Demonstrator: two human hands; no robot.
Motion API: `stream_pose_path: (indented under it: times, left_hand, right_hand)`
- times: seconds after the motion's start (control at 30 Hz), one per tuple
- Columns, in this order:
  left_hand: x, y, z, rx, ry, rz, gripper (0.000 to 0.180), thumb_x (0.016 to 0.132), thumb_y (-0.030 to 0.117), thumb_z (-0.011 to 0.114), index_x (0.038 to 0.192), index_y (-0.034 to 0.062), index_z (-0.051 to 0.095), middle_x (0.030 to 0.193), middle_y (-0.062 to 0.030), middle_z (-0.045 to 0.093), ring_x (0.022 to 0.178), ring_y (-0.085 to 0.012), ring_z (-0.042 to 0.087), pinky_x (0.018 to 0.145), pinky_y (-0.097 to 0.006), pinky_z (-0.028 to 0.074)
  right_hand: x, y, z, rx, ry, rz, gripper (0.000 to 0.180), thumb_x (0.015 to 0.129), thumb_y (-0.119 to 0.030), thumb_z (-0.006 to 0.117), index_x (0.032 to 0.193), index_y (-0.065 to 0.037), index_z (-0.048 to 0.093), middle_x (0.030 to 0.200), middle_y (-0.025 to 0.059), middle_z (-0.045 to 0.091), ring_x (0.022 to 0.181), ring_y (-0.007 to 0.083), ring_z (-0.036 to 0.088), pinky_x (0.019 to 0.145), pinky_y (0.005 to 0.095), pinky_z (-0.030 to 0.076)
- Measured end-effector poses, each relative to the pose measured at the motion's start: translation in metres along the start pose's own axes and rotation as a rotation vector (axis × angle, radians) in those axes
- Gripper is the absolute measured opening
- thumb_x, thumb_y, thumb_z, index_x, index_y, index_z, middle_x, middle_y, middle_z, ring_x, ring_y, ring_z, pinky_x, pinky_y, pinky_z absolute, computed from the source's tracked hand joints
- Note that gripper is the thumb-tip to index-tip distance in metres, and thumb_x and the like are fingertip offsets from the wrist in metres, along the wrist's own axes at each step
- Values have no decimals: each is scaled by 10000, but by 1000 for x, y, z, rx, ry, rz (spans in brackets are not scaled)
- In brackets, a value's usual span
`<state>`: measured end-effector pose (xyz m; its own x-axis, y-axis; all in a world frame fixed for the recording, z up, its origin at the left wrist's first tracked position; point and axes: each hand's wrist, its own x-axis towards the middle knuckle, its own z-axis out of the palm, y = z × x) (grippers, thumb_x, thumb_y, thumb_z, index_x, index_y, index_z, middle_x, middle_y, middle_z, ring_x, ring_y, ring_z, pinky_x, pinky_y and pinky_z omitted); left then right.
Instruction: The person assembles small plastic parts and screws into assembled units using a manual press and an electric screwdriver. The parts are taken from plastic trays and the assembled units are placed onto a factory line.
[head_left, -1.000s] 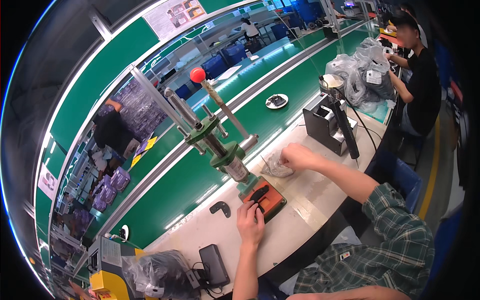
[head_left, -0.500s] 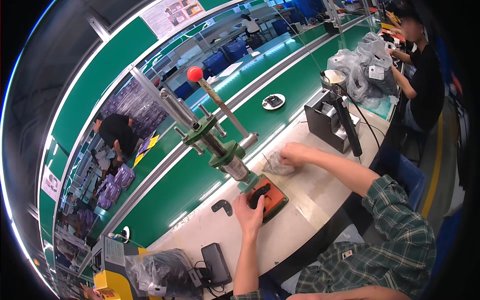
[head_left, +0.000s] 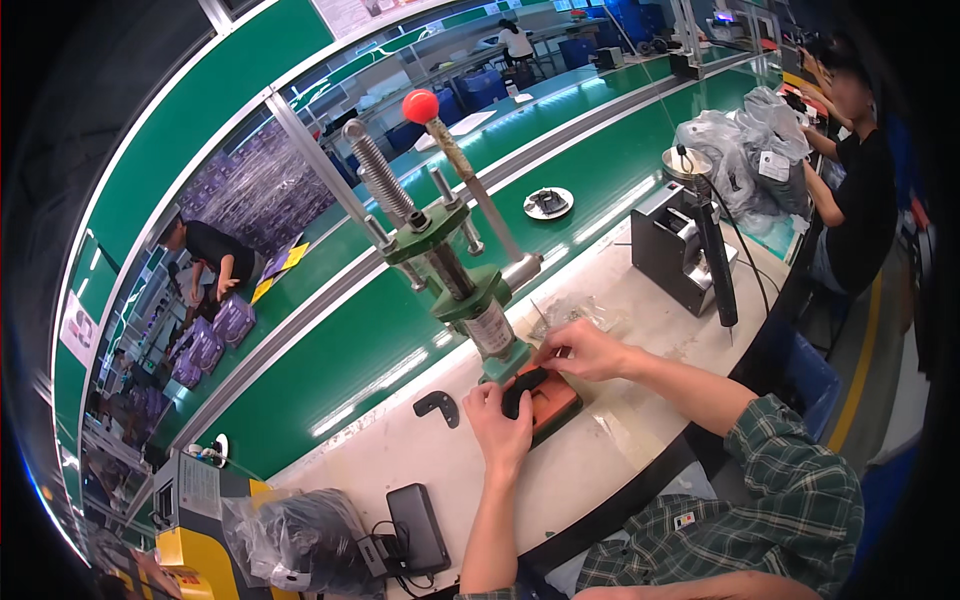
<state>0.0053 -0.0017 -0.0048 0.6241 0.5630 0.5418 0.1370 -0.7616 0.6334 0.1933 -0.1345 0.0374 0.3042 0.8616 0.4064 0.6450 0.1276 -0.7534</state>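
Observation:
A green hand press (head_left: 470, 270) with a red ball on its lever (head_left: 421, 107) stands on the bench before me. Under its ram, a black curved part (head_left: 523, 388) lies on the orange base plate (head_left: 558, 412). My left hand (head_left: 499, 425) grips the near left side of this part, thumb and fingers around it. My right hand (head_left: 588, 350) is pinched at the part's far right end; whatever lies between those fingertips is hidden. Just beyond it rests a clear plastic bag (head_left: 580, 310) of small pieces. A second black curved part (head_left: 438, 406) lies left of the press.
A black stand with a handheld tool (head_left: 680, 255) and its cable sits at the right. Grey plastic bags (head_left: 750, 150) fill the far right near a co-worker. A green conveyor (head_left: 400, 365) runs behind, carrying a white dish (head_left: 548, 204). A black box (head_left: 418, 528) with cables lies front left.
My right hand has moved left from the plastic bag to the black part under the press. My left hand stays on that part. The view has shifted slightly.

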Motion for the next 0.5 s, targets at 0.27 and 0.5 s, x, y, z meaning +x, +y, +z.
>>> stream_pose_path:
  times: [0.27, 0.5]
  left_hand:
    - [3, 6, -1, 2, 28, 8, 335, 800, 202, 834, 1077, 24, 771, 1017, -134, 605, 1042, -330, 551, 953, -438, 471]
    - [1, 4, 0, 5, -19, -20, 322, 819, 175, 809, 1070, -2, 713, 1083, -137, 605, 1092, -350, 512, 977, -454, 458]
  right_hand:
    - [4, 4, 16, 13, 29, 36, 145, 912, -106, 751, 1036, -42, 793, 983, 126, 774, 834, 280, 747, 782, 374, 599]
    - [7, 10, 20, -91, 13, -123, 148, 919, -181, 770, 1029, -90, 808, 942, 127, 742, 805, 315, 728, 747, 394, 572]
